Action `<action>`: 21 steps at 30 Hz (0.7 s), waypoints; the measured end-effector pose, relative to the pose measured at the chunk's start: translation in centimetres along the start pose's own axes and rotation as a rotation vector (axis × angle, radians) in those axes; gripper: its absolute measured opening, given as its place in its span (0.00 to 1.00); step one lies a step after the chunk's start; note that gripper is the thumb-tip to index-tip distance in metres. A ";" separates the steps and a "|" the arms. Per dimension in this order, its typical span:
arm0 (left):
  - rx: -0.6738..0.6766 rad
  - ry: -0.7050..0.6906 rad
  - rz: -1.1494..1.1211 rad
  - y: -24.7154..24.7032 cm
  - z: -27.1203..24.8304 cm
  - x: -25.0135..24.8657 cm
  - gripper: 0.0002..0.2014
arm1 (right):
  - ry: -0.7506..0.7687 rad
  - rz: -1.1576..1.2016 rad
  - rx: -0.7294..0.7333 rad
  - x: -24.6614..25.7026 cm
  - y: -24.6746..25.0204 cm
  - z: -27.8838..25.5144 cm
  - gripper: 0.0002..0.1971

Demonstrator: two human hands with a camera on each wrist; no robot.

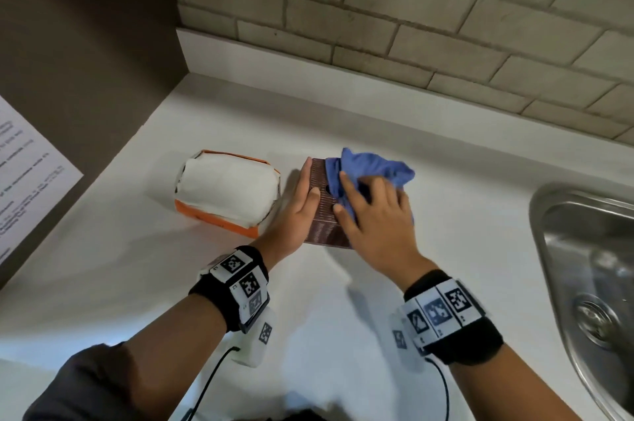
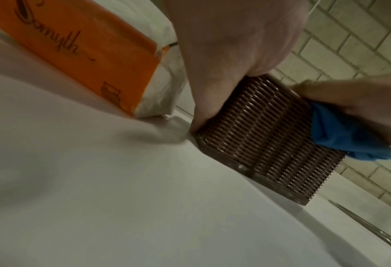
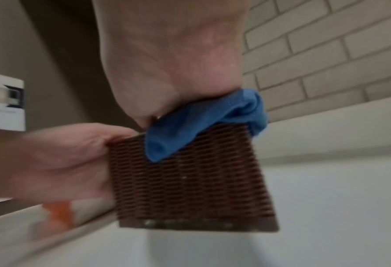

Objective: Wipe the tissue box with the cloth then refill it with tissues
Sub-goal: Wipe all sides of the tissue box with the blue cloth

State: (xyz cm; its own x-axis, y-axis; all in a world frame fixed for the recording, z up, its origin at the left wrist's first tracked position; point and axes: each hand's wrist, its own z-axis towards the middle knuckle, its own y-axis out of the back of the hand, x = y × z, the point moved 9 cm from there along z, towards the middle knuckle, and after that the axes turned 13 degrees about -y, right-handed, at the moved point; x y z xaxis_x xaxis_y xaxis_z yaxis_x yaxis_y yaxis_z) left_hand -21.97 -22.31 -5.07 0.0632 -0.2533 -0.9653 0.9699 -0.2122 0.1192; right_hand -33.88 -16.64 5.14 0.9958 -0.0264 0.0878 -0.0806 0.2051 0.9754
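Box [image 1: 325, 232] is stood on the counter [image 1: 446, 187], just right of the tissue pack [image 1: 226, 190], which is kept near for the refill. It is clamped at its left side by the left hand [image 1: 295, 214], thumb over the top, presumably against sliding. A bunched cloth [image 1: 374, 166] is gripped by the right hand [image 1: 374, 225] and pressed onto the top; wiping is judged underway.

tissue box [image 1: 324, 232] top partly under cloth [image 1: 370, 166]; sink [image 1: 540, 242] cropped right
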 end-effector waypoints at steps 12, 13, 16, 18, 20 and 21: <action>0.016 -0.026 -0.027 -0.2 0.0 -0.6 0.26 | -0.096 0.130 0.001 -3.4 -0.4 0.8 0.25; 0.020 -0.023 -0.021 -0.2 0.1 -0.6 0.27 | -0.097 0.217 0.002 -3.6 -0.3 1.1 0.22; 0.011 -0.014 -0.004 0.0 0.1 -0.3 0.30 | -0.260 0.637 -0.034 -5.9 1.4 1.9 0.13; 0.011 -0.013 0.000 -0.1 0.0 -0.3 0.31 | -0.420 0.802 -0.106 -7.6 2.9 2.0 0.15; 0.018 -0.004 -0.007 -0.1 -0.1 -0.4 0.31 | -0.450 0.931 -0.146 -7.9 3.8 1.9 0.18; 0.015 0.002 -0.017 -0.1 -0.1 -0.4 0.30 | -0.407 0.901 -0.138 -7.2 3.9 1.9 0.20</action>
State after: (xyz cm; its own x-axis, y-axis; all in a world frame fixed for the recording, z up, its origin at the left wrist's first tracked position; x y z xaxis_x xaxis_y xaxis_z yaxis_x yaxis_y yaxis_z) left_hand -22.10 -22.08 -4.73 0.0477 -0.2475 -0.9677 0.9672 -0.2306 0.1067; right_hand -41.43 -17.50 8.71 0.4723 -0.1331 0.8713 -0.7669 0.4253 0.4806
